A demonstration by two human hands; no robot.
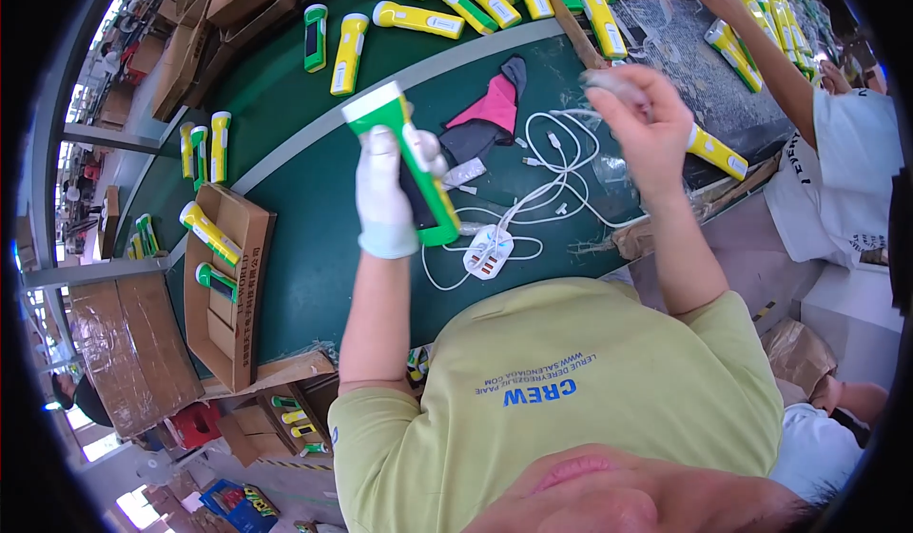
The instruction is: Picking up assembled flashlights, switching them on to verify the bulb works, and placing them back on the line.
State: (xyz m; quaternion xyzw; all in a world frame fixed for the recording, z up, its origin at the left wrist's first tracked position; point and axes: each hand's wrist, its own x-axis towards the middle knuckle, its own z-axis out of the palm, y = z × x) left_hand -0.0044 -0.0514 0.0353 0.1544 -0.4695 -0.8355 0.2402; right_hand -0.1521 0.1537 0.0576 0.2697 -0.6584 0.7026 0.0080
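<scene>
Free tabletop (309, 271) between carton (252, 295) and left hand (383, 195), tangled white cables (561, 174) farther right.

The left hand (382, 191), white-gloved, is clasped, forearm reaching ahead — the right hand (656, 124) raised, fingers curled inward.

The green table (309, 257) bears flashlights (349, 55), cables (547, 195) and cloth (492, 110).

A factory workshop, shown by many identical yellow-and-green plastic torches (349, 55) along a long, green, flat workbench (309, 290), open brown cardboard cartons (251, 290) and a pale-shirted co-worker (864, 138)
</scene>
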